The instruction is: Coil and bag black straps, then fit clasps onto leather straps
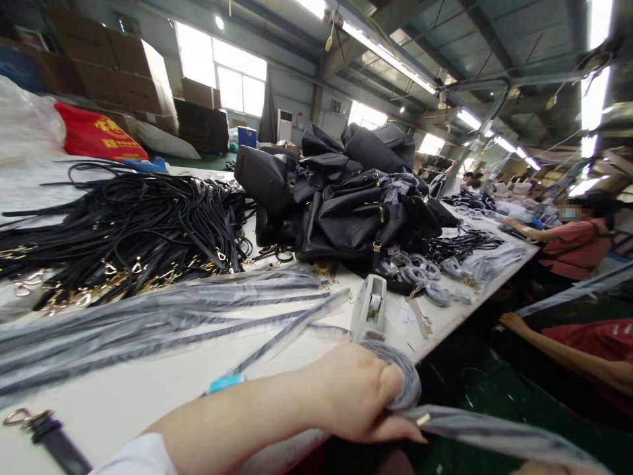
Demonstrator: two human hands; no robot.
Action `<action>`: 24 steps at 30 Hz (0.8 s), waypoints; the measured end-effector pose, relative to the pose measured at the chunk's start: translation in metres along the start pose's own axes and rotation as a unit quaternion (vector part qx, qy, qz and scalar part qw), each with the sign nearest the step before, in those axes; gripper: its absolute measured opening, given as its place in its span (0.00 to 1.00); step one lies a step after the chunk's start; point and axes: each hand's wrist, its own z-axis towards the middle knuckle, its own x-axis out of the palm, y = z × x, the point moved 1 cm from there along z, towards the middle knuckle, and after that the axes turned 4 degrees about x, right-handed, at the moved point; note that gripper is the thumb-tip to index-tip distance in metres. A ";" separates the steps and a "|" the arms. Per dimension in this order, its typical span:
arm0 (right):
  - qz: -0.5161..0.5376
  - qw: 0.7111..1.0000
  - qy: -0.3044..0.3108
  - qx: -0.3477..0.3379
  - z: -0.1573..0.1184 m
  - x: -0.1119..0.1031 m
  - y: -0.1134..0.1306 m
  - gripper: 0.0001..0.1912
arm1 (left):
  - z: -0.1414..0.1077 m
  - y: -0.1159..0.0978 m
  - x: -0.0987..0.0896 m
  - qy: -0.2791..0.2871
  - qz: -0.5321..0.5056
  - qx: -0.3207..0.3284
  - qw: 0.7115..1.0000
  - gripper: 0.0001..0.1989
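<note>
My left hand (359,392) reaches in from the lower left, its fingers closed on a coiled strap in clear plastic (408,379) at the table's front edge. From beside the coil, a long plastic-sleeved length (494,432) runs to the lower right. At the bottom edge there, a small blurred part of my right hand (541,468) shows near the sleeve; its fingers are hidden. Just beyond my left hand stands a grey tape dispenser (370,307). Plastic-sleeved straps (198,310) lie across the table to the left.
Black bags (346,204) are heaped mid-table, with loose black straps (163,224) on their left and wrapped coils (420,274) on their right. A black strap end with a clasp (54,439) lies lower left. Two people, in a pink top (576,247) and a red top (593,340), are at right.
</note>
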 end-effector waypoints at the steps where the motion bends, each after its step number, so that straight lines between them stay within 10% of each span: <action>1: 0.017 1.000 -0.014 -0.012 0.000 -0.003 0.005 0.30 | 0.002 -0.002 0.003 0.019 -0.002 -0.004 1.000 0.20; 9: 0.185 0.974 -0.059 -0.116 -0.003 0.016 0.020 0.17 | -0.002 0.003 0.027 0.197 -0.170 -0.036 0.965 0.21; 14: 0.161 0.970 -0.080 -0.165 0.004 0.025 0.029 0.29 | 0.001 0.007 0.020 0.131 -0.288 -0.123 0.941 0.19; 18: 0.044 0.977 -0.067 -0.196 0.006 0.039 0.011 0.35 | 0.002 0.000 0.010 0.141 -0.453 -0.171 0.864 0.31; 24: -0.070 0.991 0.115 0.007 -0.015 0.071 -0.043 0.24 | 0.003 -0.005 0.002 0.057 -0.636 -0.285 0.715 0.37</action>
